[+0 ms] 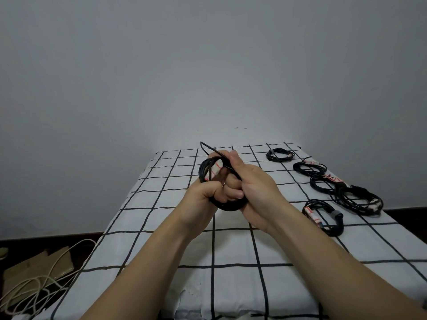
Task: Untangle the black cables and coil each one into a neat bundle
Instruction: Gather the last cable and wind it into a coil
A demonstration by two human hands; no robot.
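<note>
Two bare forearms entered from the bottom edge, cut off below the elbow, and met above the middle of the surface (231, 250), which was covered with a white cloth bearing a black grid.

Hands: two. The left hand (196, 204) was clenched around the lower left of one black cable coil (204, 169), fingers curled through the loop. The right hand (254, 192) gripped the right side of the same coil and pinched a loose cable end (209, 148) under the thumb; that end rose up and to the left past the knuckles. The coil was held clear of the cloth. A white tag with red marks (216, 170) showed inside the loop. The fingers hid most of the coil's lower half.

Finished bundles: five, all lying on the right part of the surface.
1. Farthest bundle (280, 154), with a small grey band.
2. Second bundle (309, 168), with a white tag.
3. Third bundle (322, 184), touching the fourth.
4. Fourth bundle (357, 199), the largest, overlapping the third so that their boundary was hard to make out.
5. Nearest bundle (323, 215), with a white tag and a grey band.

Tag markings were too small to read.

On the dark floor at lower left lay one piece of cardboard (39, 269) and a loose pale cord (34, 292), partly cut off by the edge.
</note>
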